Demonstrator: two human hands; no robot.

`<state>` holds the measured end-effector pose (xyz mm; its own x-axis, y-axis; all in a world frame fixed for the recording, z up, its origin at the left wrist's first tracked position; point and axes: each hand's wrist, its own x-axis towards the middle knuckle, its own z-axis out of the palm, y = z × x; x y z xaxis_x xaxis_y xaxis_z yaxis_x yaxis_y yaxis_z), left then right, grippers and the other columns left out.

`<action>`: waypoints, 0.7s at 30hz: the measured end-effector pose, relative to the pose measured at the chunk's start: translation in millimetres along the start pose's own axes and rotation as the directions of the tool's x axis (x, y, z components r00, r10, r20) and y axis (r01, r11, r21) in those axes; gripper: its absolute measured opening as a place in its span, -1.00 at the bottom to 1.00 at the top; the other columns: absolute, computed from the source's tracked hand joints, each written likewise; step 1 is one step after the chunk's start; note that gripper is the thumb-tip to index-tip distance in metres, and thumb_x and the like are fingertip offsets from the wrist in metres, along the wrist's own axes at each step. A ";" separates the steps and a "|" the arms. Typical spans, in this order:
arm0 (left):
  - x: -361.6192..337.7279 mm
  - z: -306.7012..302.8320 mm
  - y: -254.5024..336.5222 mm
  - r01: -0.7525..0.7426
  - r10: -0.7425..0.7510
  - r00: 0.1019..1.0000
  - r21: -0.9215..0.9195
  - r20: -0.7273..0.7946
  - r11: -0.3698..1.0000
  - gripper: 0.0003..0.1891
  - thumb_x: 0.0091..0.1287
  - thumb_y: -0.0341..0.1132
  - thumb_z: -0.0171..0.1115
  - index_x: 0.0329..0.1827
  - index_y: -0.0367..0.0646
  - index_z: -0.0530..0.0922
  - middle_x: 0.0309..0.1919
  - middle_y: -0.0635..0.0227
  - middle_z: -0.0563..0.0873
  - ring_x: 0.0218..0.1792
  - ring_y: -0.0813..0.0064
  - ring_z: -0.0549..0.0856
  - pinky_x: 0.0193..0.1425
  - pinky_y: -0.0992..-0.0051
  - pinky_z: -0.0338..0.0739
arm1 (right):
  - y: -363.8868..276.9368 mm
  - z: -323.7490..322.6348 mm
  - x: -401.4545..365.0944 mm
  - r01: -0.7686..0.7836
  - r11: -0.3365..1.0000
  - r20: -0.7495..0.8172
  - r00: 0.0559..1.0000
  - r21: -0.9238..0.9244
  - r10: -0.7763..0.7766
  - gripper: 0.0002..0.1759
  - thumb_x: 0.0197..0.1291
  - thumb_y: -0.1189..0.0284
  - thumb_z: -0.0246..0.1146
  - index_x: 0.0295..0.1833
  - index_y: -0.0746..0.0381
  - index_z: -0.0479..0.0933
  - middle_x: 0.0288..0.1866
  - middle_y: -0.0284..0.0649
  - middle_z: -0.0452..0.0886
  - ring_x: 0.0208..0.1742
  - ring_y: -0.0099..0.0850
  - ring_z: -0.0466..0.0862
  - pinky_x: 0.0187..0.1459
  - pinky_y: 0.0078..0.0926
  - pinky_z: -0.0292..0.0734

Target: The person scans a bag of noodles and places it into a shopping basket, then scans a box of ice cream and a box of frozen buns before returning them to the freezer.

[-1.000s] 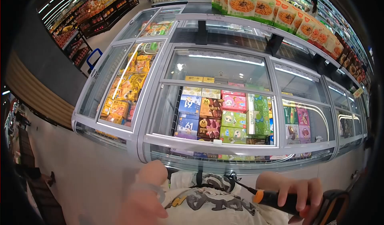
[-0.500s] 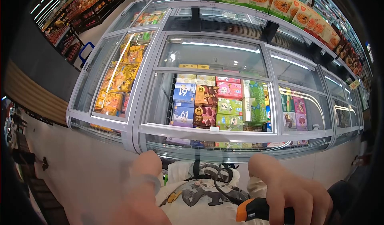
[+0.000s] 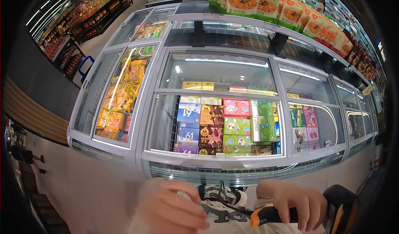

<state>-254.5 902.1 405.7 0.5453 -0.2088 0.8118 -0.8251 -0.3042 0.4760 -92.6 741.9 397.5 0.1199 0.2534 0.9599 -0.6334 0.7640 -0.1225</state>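
My right hand is closed around the orange-and-black handle of a handheld scanner at the bottom right; a black cable runs from it toward my chest. My left hand hovers low at the bottom centre, blurred, fingers curled; whether it holds anything is unclear. Both hands sit just in front of a glass-topped chest freezer. Under its sliding lid lie stacked ice-cream boxes in blue, brown, pink and green.
A second freezer section to the left holds yellow packs. More lidded sections continue to the right. Noodle packs line the shelf above. A blue cart handle and produce shelves stand at the far left.
The view shifted slightly, so the freezer sits a little lower. My right hand turned, bringing the scanner's head back into view. My left hand dropped and curled inward.
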 end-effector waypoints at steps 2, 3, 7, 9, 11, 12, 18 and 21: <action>-21.4 3.6 -46.6 0.312 -0.316 0.948 -0.075 -0.044 0.947 -0.95 0.14 -0.42 0.07 -0.42 -0.17 0.49 -0.34 0.24 0.60 -0.34 0.40 0.56 -0.27 0.42 0.41 | -28.2 -12.9 -41.0 -0.036 0.999 -0.184 0.983 -0.040 0.028 -0.84 -0.14 0.56 0.20 -0.37 0.15 0.42 -0.29 -0.26 0.44 -0.16 -0.39 0.44 -0.18 -0.18 0.30; -32.5 5.9 -77.4 0.514 -0.517 0.855 -0.065 -0.032 0.855 -0.93 0.15 -0.41 0.06 -0.41 -0.18 0.49 -0.39 0.23 0.59 -0.36 0.39 0.56 -0.29 0.44 0.41 | -39.2 -18.5 -58.1 -0.074 0.996 -0.305 0.951 -0.051 0.055 -0.81 -0.15 0.58 0.22 -0.36 0.15 0.42 -0.32 -0.25 0.46 -0.18 -0.39 0.45 -0.18 -0.17 0.27; -150.8 8.7 -240.9 0.931 -0.907 0.363 -0.115 0.213 0.345 -0.84 0.20 -0.35 -0.03 -0.38 -0.25 0.48 -0.50 0.25 0.55 -0.43 0.39 0.53 -0.31 0.49 0.41 | -70.6 -45.5 -123.2 -0.092 0.996 -0.577 0.814 -0.009 0.070 -0.67 -0.18 0.60 0.18 -0.22 0.11 0.34 -0.41 -0.30 0.43 -0.35 -0.46 0.44 -0.21 -0.27 0.19; -211.6 11.5 -306.6 0.987 -0.940 0.153 -0.095 0.306 0.129 -0.80 0.20 -0.31 -0.03 -0.34 -0.26 0.49 -0.48 0.26 0.57 -0.41 0.44 0.55 -0.30 0.49 0.43 | -78.6 -57.6 -138.5 -0.019 0.989 -0.609 0.787 0.144 0.103 -0.62 -0.24 0.61 0.14 -0.21 0.09 0.28 -0.43 -0.34 0.37 -0.39 -0.51 0.42 -0.17 -0.32 0.19; -253.8 16.4 -361.4 0.993 -0.964 0.081 0.066 0.253 0.101 -0.77 0.18 -0.27 -0.01 -0.29 -0.26 0.50 -0.42 0.21 0.60 -0.35 0.44 0.58 -0.27 0.47 0.45 | -85.7 -61.4 -151.1 0.098 0.990 -0.688 0.725 0.099 -0.003 -0.62 -0.15 0.58 0.08 -0.14 0.06 0.24 -0.42 -0.33 0.34 -0.41 -0.55 0.41 -0.23 -0.40 0.25; -271.6 24.0 -388.6 0.970 -0.979 0.091 0.207 0.182 0.128 -0.76 0.17 -0.26 0.00 -0.27 -0.26 0.51 -0.39 0.17 0.61 -0.32 0.41 0.60 -0.25 0.45 0.45 | -90.9 -65.6 -155.7 0.155 0.986 -0.713 0.698 0.060 -0.066 -0.61 -0.14 0.59 0.08 -0.12 0.07 0.24 -0.44 -0.33 0.34 -0.43 -0.56 0.40 -0.27 -0.44 0.30; -298.8 15.9 -547.9 0.897 -0.979 0.092 0.442 -0.183 0.001 -0.65 0.10 -0.23 -0.03 -0.11 -0.22 0.47 -0.13 -0.08 0.52 -0.07 0.03 0.50 0.00 0.22 0.37 | -101.5 -115.5 -153.2 0.270 0.962 -0.760 0.616 -0.044 -0.208 -0.62 -0.08 0.59 0.10 -0.06 0.17 0.31 -0.52 -0.32 0.38 -0.51 -0.58 0.42 -0.39 -0.63 0.46; -282.2 1.8 -572.2 0.922 -0.883 0.145 0.386 -0.446 -0.044 -0.63 0.08 -0.22 -0.01 -0.09 -0.24 0.45 -0.01 -0.08 0.44 -0.02 0.02 0.46 0.03 0.18 0.34 | -109.9 -142.2 -161.3 0.209 0.978 -0.796 0.588 -0.018 -0.140 -0.54 -0.24 0.63 0.22 -0.09 0.27 0.35 -0.63 -0.32 0.40 -0.67 -0.61 0.38 -0.54 -0.72 0.49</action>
<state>64.0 1133.5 -96.5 0.7421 0.6527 -0.1523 0.5955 -0.5377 0.5969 66.4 701.3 220.2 0.7682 0.5145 0.3810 -0.5808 0.8105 0.0766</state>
